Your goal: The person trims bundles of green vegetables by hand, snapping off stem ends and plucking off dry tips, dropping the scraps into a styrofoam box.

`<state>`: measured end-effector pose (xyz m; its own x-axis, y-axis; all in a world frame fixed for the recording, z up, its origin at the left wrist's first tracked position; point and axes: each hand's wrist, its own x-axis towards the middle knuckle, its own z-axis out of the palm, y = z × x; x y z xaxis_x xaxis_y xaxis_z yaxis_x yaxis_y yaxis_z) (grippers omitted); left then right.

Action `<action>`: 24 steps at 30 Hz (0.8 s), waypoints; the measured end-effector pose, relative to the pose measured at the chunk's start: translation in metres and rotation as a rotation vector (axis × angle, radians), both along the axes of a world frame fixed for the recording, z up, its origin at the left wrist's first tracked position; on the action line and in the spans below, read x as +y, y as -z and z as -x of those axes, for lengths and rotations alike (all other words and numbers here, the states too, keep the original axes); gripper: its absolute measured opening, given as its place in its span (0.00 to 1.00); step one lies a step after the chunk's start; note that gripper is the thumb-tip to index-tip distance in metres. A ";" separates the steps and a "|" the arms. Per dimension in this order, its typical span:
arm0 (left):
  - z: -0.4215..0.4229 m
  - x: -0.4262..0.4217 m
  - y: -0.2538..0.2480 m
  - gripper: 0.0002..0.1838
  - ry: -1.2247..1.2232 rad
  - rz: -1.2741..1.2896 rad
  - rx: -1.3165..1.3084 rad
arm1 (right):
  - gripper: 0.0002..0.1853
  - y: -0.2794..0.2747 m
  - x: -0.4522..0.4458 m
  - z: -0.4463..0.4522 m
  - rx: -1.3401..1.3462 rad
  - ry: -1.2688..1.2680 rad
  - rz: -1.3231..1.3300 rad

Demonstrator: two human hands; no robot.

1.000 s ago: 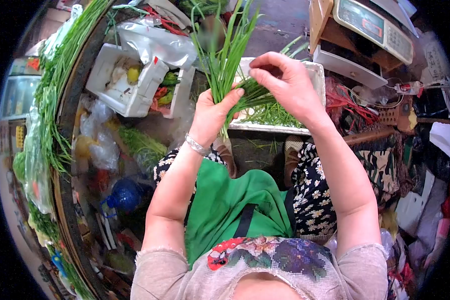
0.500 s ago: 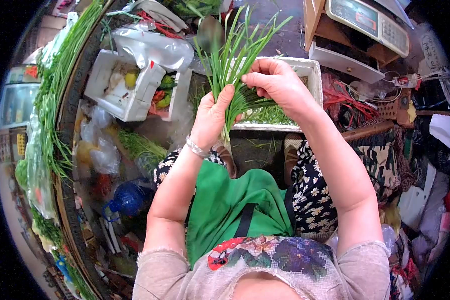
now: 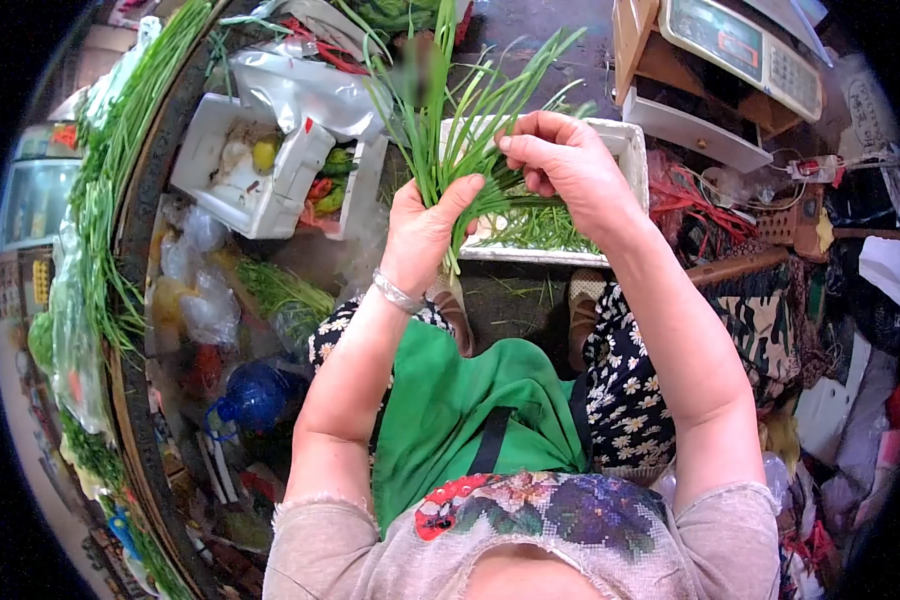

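A bunch of garlic chives [image 3: 448, 150] is gripped in my left hand [image 3: 422, 228], the long green leaves fanning upward and the pale ends pointing down. My right hand [image 3: 578, 172] is beside the leaves on the right, thumb and fingers pinched together. Whatever lies between those fingertips is too small to make out. Below both hands, a white foam box [image 3: 630, 160] holds loose green leaves [image 3: 540, 230], partly hidden by my right hand and the bunch.
To the left stands another foam box [image 3: 192, 165] with a yellow item and peppers inside. A shelf [image 3: 135, 200] heaped with long chives [image 3: 120, 130] curves along the left edge. A scale [image 3: 740, 50] stands at upper right. A blue bottle [image 3: 255, 395] lies lower left.
The bunch in my left hand has spread wider, with some leaves leaning to the left. My left hand has shifted slightly right, and my right hand slightly up and right, away from the leaves.
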<state>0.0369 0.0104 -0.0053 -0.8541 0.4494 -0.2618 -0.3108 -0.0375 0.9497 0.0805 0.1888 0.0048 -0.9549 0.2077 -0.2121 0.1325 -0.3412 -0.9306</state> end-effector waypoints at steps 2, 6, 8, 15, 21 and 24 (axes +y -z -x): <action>0.001 -0.002 0.002 0.10 0.011 -0.017 -0.002 | 0.07 0.001 0.002 0.000 -0.001 -0.013 0.049; 0.001 -0.002 0.002 0.10 0.018 -0.047 -0.010 | 0.05 0.005 0.007 0.001 0.017 -0.038 0.114; 0.003 -0.003 0.002 0.10 0.030 -0.038 -0.003 | 0.05 0.007 0.011 0.003 0.037 -0.010 0.172; 0.004 -0.005 -0.003 0.10 0.043 -0.022 0.009 | 0.04 0.013 0.028 0.007 0.080 0.099 0.297; 0.004 -0.005 -0.004 0.08 0.017 0.015 0.025 | 0.09 0.009 0.041 0.007 0.106 0.286 0.088; 0.007 -0.009 0.001 0.08 0.035 0.027 0.040 | 0.07 0.008 0.049 0.009 0.268 0.484 -0.110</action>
<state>0.0304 0.0015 -0.0065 -0.8482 0.4720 -0.2403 -0.2731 -0.0011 0.9620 0.0710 0.2376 -0.0035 -0.7629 0.6424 0.0725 -0.2611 -0.2036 -0.9436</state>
